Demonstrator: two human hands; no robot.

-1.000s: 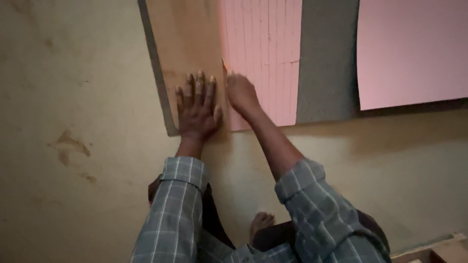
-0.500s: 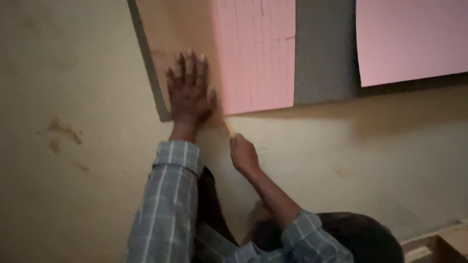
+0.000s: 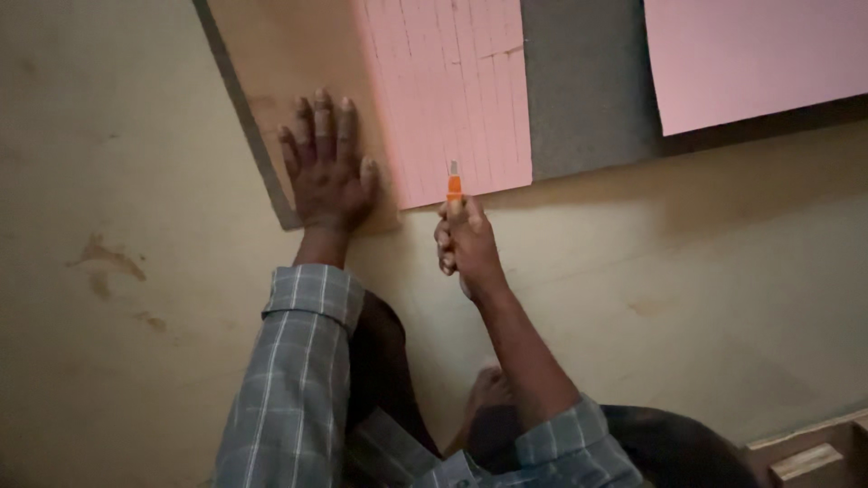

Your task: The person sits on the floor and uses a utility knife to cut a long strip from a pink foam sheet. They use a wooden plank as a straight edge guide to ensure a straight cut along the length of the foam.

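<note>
My left hand [image 3: 327,167] lies flat, fingers spread, on a brown board [image 3: 289,63] that rests on a grey mat [image 3: 588,90]. Just right of it sits a pink sheet [image 3: 452,90] scored with a grid of lines. My right hand [image 3: 466,244] is closed around an orange utility knife [image 3: 454,183], blade pointing up at the near edge of the pink sheet. Both forearms wear plaid sleeves.
A second, plain pink sheet [image 3: 750,54] lies on the mat at the upper right. The floor [image 3: 117,271] is tan with a few stains at the left. My bare foot [image 3: 488,398] shows below my arms. A wooden piece [image 3: 809,456] sits in the lower right corner.
My right hand has drawn back from beside the left hand along the pink sheet's left edge, then come up to its near edge further right. The left hand stays flat on the board.
</note>
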